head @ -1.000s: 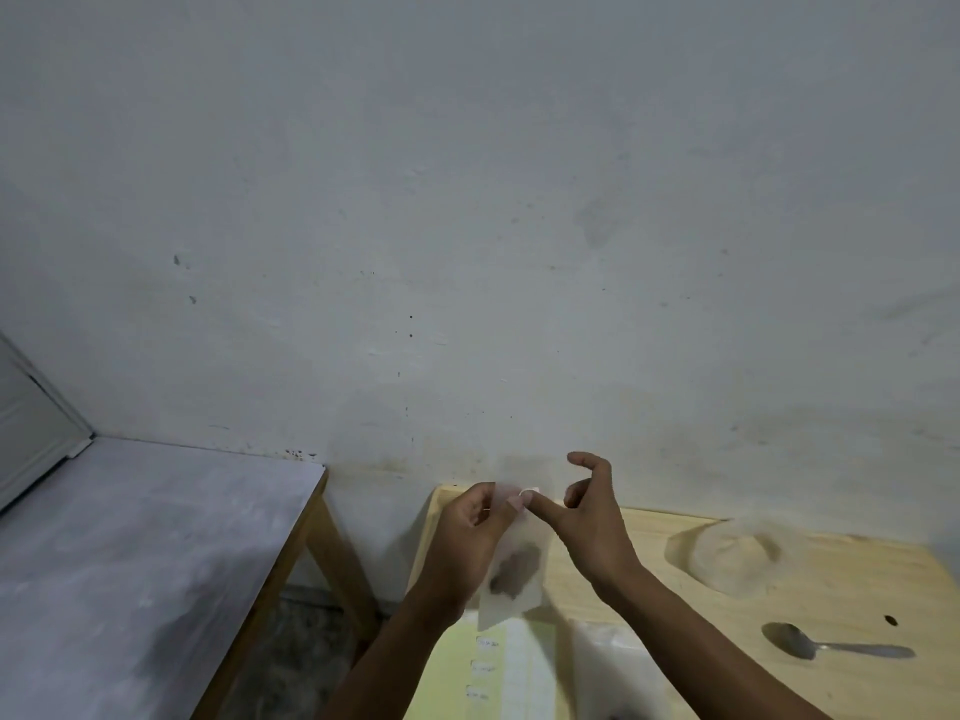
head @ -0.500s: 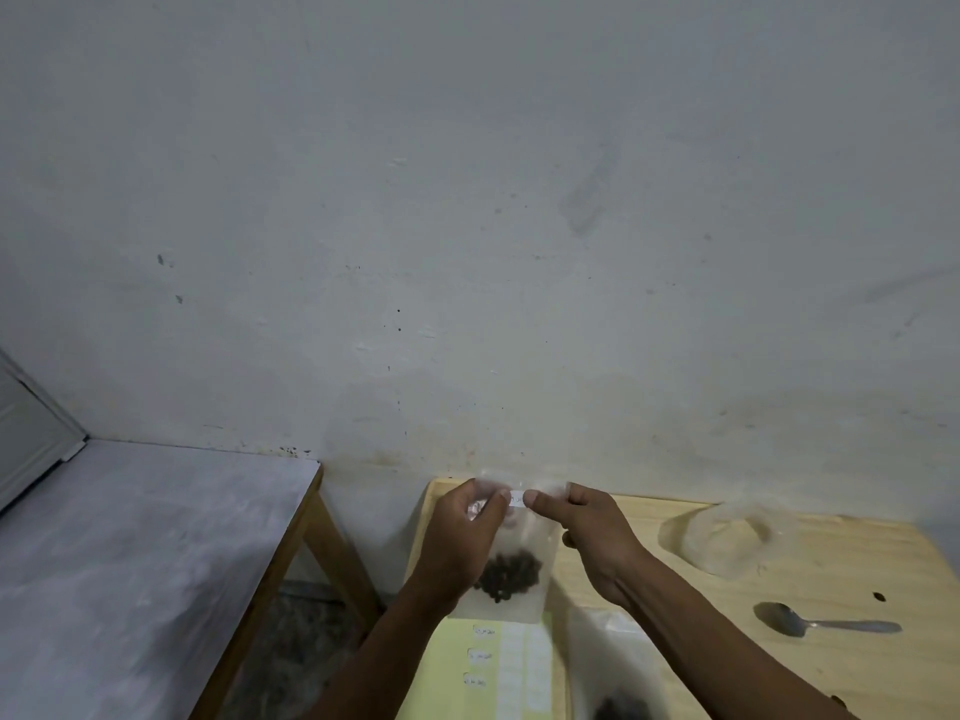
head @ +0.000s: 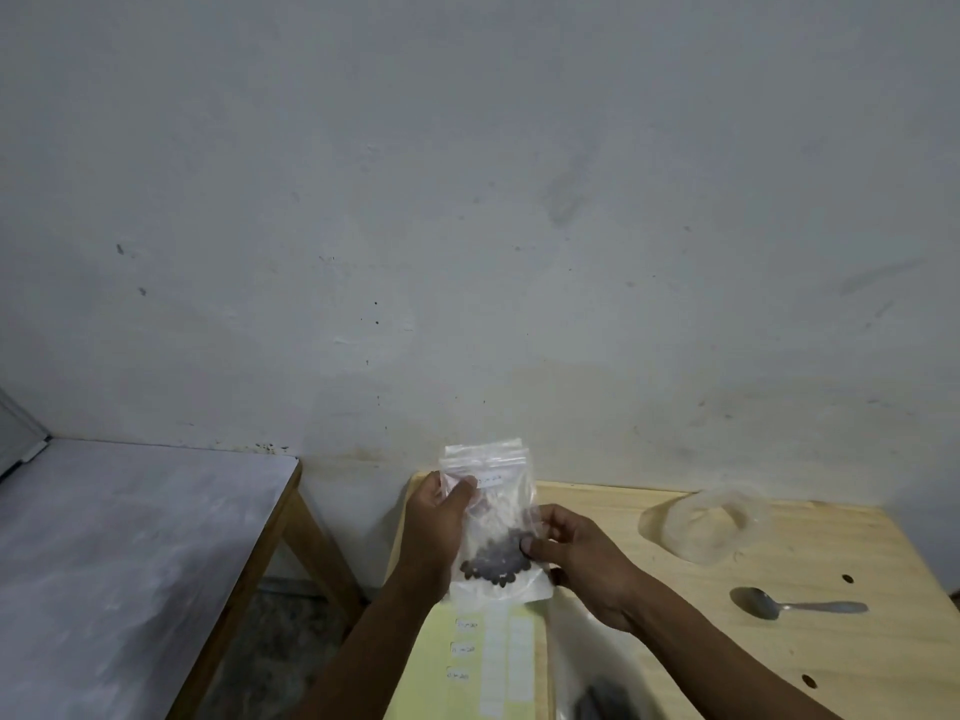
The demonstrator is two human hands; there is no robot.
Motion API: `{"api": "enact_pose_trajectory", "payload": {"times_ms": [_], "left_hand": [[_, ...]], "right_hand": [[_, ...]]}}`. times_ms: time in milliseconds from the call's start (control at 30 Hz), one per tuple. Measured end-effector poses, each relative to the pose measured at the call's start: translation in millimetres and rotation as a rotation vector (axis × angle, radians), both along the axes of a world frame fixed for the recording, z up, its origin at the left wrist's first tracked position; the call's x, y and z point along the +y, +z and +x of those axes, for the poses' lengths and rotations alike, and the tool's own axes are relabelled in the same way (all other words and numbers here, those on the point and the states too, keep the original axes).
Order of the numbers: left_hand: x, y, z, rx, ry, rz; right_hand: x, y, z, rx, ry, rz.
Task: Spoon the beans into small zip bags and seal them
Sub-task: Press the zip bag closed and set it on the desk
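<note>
1. One small clear plastic zip bag (head: 488, 517) is held upright above the near-left corner of the pale wooden worktop (head: 727, 641). A single clump of dark beans (head: 496, 562) sits in its lower part, so for this bag the spooning looks done.
2. The left hand (head: 439, 532) has its thumb and fingers clamped on the bag's left edge just under the zip strip. The right hand (head: 582, 558) has its fingers curled round the lower right side, the thumb pressed by the beans.
3. Whether the strip is pressed fully closed I cannot tell (it looks flat, my guess is sealed or nearly so).
4. One metal spoon (head: 789, 605) lies untouched on the worktop, well right of the hands.
5. One larger clear plastic bag (head: 597, 688) with dark contents lies at the bottom edge, likely the bean supply, so more filling probably remains.
6. One crumpled clear plastic piece (head: 711, 527) rests near the wall, and one yellow label sheet (head: 467, 662) lies below the held bag.
</note>
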State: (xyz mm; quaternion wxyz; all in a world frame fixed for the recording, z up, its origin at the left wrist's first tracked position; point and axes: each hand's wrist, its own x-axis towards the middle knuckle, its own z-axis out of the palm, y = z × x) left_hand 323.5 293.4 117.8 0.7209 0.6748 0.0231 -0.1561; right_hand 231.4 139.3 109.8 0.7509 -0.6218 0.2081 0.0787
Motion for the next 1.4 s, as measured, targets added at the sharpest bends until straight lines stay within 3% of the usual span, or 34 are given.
{"api": "enact_pose_trajectory", "payload": {"times_ms": [100,300,533,700,1067,1267,1400], "left_hand": [[3.6,-19.7,3.9,0.067,-0.076,0.103],[14.0,-47.8,-20.3,0.172,-0.477,0.362],[6.5,-66.9,-11.9,0.074,-0.406,0.629],[-3.1,-75.8,10.6,0.075,-0.388,0.684],[-17.9,-110.3,50.5,0.173,-0.519,0.953],[-13.0,-113.9,50.3,0.157,-0.457,0.925],[-2.6,-111.6,40.1,0.023,-0.242,0.797]], "right_hand": [[1.4,-13.5,-5.2,0.041,-0.029,0.021],[2.5,-46.8,-7.8,0.173,-0.209,-0.068],[7.0,-68.4,1.1,0.266,-0.167,-0.169],[4.7,-68.5,24.0,0.328,-0.16,-0.141],[2.1,-68.9,42.2,0.241,-0.072,-0.149],[-4.5,-73.0,34.2,0.199,-0.02,-0.29],[-19.3,-72.3,8.9,0.228,-0.033,-0.468]]}}
